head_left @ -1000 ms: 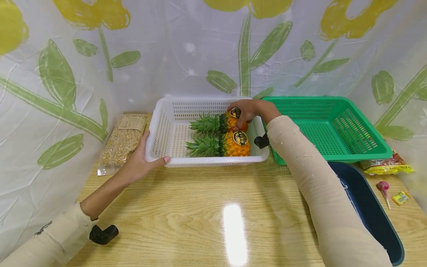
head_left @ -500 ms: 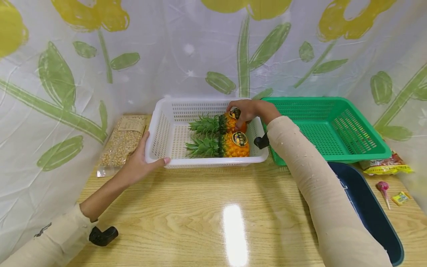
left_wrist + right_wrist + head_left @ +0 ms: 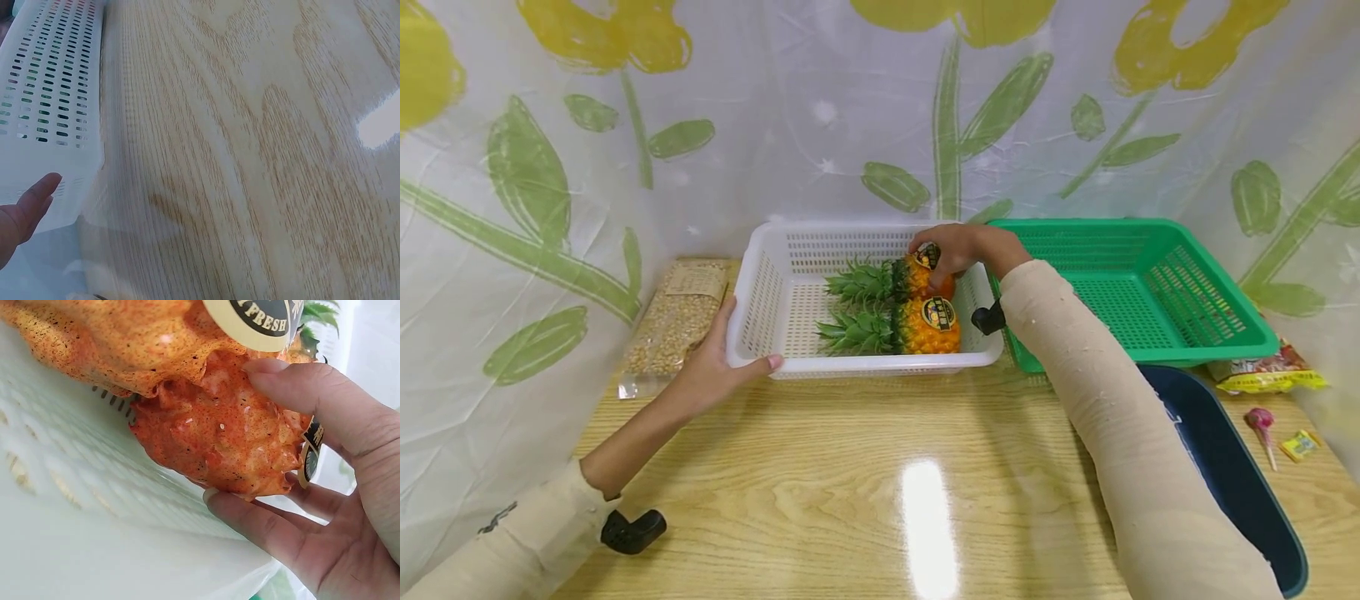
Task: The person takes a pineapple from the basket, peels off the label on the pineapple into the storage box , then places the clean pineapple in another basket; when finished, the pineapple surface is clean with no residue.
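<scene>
- Far pineapple lies on its side in the white basket, right half, crown pointing to 9 o'clock, base toward the basket's right wall.
- Right hand grips its base end: thumb and fingers curled round the fruit. The right wrist view shows the thumb on top and fingers under the orange rind, with a round label at the hand.
- Near pineapple lies parallel, just at 6 o'clock of the first and touching it, crown also to 9 o'clock, round "fresh" label facing up. No hand on it.
- Left hand holds the basket's near-left corner: thumb along the front wall, fingers up the left side, loosely bent round the rim.
- The basket sits at 12 o'clock on the wooden table, against the flowered curtain.
- Green basket is at 3 o'clock of the white one, just beside it.
- Dark blue tub is at 6 o'clock of the green basket, partly behind the right sleeve.
- Bag of grain lies flat at 9 o'clock of the white basket, just past the left hand.
- At the table's right edge: snack packet, lollipop, small yellow sweet.
</scene>
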Demonstrator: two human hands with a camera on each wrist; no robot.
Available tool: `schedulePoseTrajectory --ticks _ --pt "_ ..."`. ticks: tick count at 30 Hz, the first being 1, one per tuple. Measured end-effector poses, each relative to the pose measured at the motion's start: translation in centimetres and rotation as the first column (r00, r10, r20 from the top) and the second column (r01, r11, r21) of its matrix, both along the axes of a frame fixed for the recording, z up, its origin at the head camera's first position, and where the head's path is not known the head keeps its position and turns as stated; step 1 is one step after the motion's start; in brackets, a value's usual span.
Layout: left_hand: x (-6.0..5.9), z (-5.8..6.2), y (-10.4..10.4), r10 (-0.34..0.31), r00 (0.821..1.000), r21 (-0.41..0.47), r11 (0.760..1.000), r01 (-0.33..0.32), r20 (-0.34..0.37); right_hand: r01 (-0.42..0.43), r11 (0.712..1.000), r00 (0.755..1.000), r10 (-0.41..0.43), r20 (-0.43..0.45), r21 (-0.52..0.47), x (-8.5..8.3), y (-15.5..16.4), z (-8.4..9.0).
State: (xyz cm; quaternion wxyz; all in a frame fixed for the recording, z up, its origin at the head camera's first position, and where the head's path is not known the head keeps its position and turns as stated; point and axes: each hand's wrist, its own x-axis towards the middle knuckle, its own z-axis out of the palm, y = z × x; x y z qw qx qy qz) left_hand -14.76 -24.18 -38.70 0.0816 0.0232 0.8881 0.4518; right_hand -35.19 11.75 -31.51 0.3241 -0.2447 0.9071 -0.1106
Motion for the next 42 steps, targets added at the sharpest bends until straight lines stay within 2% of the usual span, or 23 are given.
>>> schedulePoseTrajectory --ticks 14,23,30,36,42 --pt "0.1 0.16 0.04 0.005 1.0 -0.024 1.0 -0.004 0.008 -0.024 1.0 0.999 0.024 -0.041 -0.003 -0.03 0.17 0.18" --pt "0.09 0.17 0.14 -0.014 1.0 0.025 1.0 0.014 0.003 -0.018 1.0 0.999 0.018 -0.046 -0.001 0.31 0.16 0.6" --pt "0.11 0.15 0.15 -0.014 1.0 0.022 1.0 0.014 0.001 -0.036 0.999 0.996 0.037 -0.079 0.02 0.38 0.05 0.86" --pt "0.18 0.34 0.2 -0.012 1.0 0.02 1.0 0.012 0.003 -0.012 1.0 0.999 0.013 -0.041 0.007 0.34 -0.01 0.77" --pt "0.13 0.32 0.16 -0.002 1.0 -0.03 1.0 0.002 0.007 -0.002 1.0 1.0 0.002 0.005 0.028 0.1 -0.29 0.53"
